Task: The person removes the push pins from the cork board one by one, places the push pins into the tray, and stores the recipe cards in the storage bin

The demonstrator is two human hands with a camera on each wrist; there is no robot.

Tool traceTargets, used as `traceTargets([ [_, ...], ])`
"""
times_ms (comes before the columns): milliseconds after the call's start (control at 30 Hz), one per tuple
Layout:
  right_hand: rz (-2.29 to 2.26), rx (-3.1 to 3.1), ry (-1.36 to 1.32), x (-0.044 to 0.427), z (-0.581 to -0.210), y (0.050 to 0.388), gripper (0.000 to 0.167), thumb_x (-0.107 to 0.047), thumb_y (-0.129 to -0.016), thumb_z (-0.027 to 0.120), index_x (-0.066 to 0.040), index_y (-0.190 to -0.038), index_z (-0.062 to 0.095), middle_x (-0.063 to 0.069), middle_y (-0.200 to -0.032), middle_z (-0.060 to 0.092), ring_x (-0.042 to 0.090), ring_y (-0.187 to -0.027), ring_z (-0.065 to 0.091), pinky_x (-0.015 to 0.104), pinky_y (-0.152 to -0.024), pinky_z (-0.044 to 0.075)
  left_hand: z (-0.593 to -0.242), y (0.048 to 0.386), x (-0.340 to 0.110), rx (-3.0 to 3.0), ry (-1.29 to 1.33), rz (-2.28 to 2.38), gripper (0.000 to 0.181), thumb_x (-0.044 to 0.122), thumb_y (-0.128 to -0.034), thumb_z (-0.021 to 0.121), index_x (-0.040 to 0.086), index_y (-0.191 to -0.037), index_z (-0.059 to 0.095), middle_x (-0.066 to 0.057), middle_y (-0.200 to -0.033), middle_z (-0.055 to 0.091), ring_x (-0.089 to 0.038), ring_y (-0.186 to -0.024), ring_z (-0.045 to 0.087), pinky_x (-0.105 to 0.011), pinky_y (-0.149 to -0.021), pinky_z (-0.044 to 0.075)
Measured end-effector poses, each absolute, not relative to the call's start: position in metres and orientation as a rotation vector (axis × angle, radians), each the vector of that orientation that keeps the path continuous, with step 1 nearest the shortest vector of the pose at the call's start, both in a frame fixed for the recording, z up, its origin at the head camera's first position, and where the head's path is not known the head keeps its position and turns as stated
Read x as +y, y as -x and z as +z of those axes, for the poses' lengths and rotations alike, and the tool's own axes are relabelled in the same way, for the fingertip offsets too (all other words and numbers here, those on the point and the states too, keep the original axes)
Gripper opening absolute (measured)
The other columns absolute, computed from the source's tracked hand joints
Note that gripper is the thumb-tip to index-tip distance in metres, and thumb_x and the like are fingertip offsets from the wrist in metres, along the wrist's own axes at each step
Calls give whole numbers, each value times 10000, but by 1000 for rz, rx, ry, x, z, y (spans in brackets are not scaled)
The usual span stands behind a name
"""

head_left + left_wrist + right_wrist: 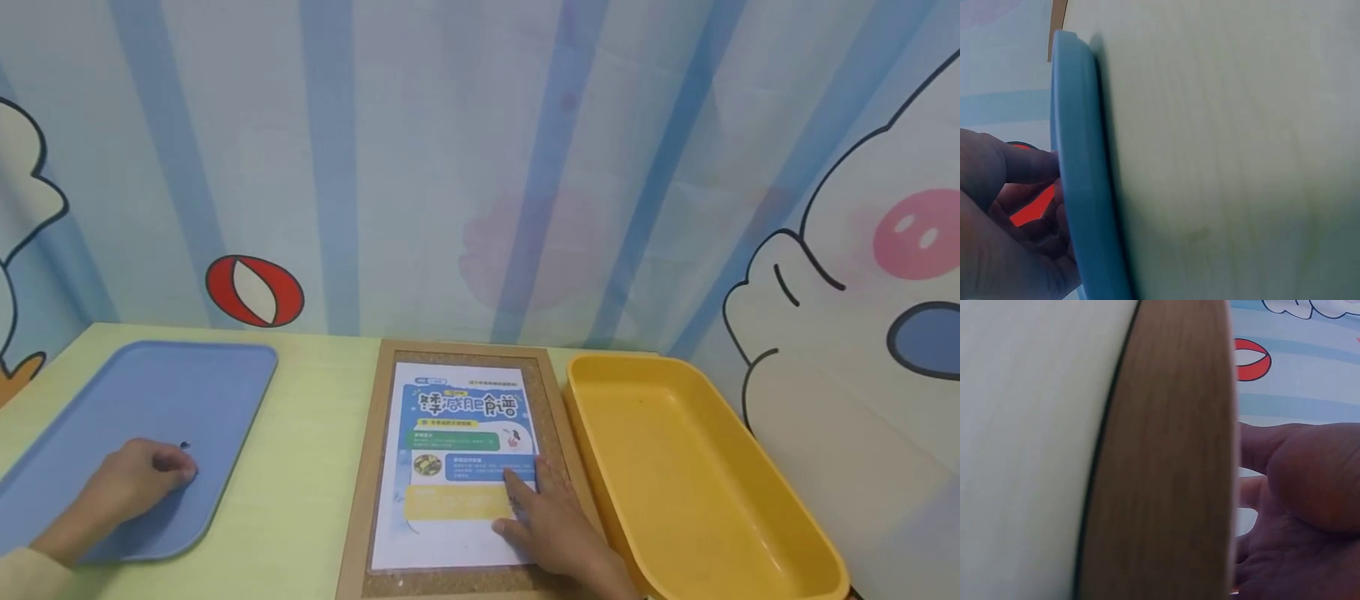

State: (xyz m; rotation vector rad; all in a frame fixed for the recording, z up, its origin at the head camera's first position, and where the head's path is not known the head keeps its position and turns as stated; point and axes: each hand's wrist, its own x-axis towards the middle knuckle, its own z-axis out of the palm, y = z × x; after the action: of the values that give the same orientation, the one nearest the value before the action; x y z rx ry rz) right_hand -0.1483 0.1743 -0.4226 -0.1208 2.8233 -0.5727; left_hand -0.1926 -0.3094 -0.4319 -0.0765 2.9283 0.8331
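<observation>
My left hand (138,483) is over the right part of a blue tray (172,375). Its thumb and forefinger come close together near the tray's surface, beside a tiny dark item (185,445) too small to identify. Whether anything is between those fingertips is hidden; in the left wrist view the tray's rim (1082,162) covers them. My right hand (555,525) rests with spread fingers on the lower right of a printed sheet (450,546). That sheet lies on a wood-framed cork board (366,450). The frame's side (1160,456) hides the right fingertips in the right wrist view.
A deep yellow bin (682,467) stands just right of the cork board. The light yellow-green table (300,467) shows between tray and board. Behind it hangs a striped cartoon curtain (442,167).
</observation>
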Motion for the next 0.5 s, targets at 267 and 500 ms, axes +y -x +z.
traceTargets([
  [267, -588, 2823, 138, 174, -424, 149, 671, -417, -914, 675, -172, -1501, 460, 214, -1661, 136, 417, -1543, 62, 597, -1217, 119, -430, 189, -306, 2931, 81, 833, 101, 97, -850, 715, 10, -896, 739, -207, -942, 728, -477, -966, 630, -577, -814, 472],
  [500, -587, 2823, 145, 175, -423, 147, 674, -430, -915, 671, -192, -1507, 454, 191, -1669, 130, 403, -1548, 53, 589, -1221, 122, -431, 190, -311, 2921, 111, 853, 331, 189, -855, 736, -65, -1062, 685, -238, -934, 667, -360, -847, 623, -439, -679, 488],
])
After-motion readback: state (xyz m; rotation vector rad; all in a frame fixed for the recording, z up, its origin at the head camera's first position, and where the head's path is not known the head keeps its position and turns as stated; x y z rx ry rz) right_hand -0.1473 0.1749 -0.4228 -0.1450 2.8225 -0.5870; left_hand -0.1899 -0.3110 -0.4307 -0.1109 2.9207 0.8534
